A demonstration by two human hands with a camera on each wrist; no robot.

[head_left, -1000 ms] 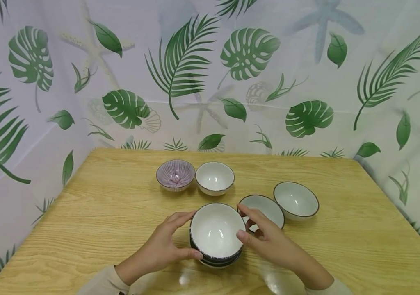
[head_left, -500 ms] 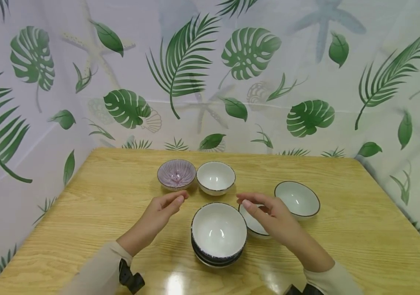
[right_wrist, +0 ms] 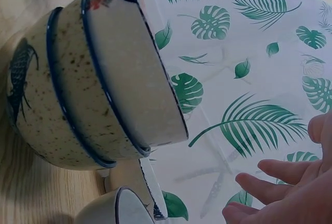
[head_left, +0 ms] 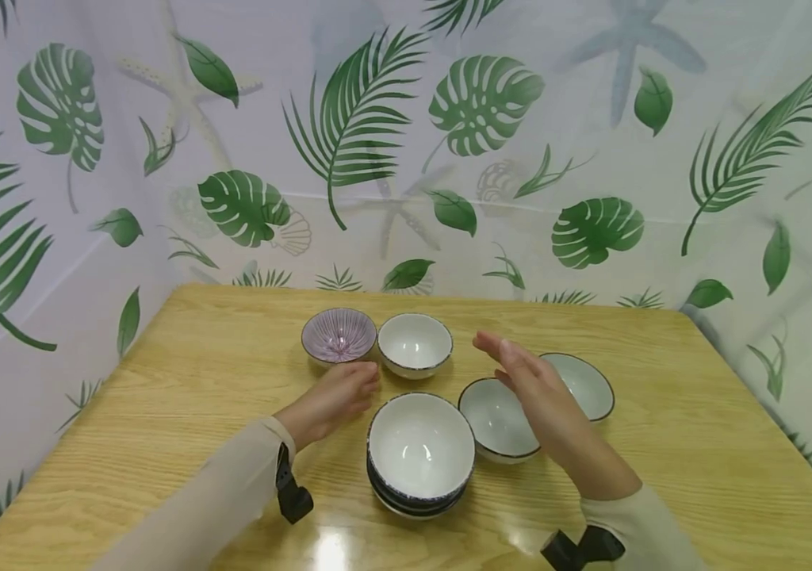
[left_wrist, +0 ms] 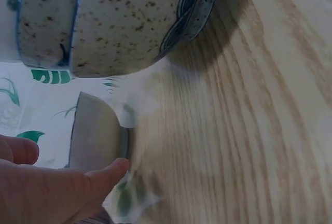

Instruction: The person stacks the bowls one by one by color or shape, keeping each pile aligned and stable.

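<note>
A stack of bowls (head_left: 420,448) stands upright near the table's front middle; its top bowl is white inside. In the right wrist view the stack's lower bowls (right_wrist: 72,73) are speckled with blue rims. My left hand (head_left: 331,403) hovers empty behind the stack's left side, nearest a purple-striped bowl (head_left: 338,333) and a white bowl (head_left: 415,345). Whether its fingertips touch either bowl cannot be told. My right hand (head_left: 541,388), fingers extended, is raised over two white bowls with dark rims, the nearer bowl (head_left: 495,416) and the farther bowl (head_left: 584,385), partly covering both.
A wood-grain table (head_left: 185,381) carries all the bowls. Behind it and along both sides hangs a leaf-patterned cloth (head_left: 377,198). Dark straps with small cameras sit on both wrists, the left camera (head_left: 295,501) beside the stack.
Both hands held the stack and have let go. The left hand has moved away toward the back bowls; the right has risen up and rightward. The stack stays in place.
</note>
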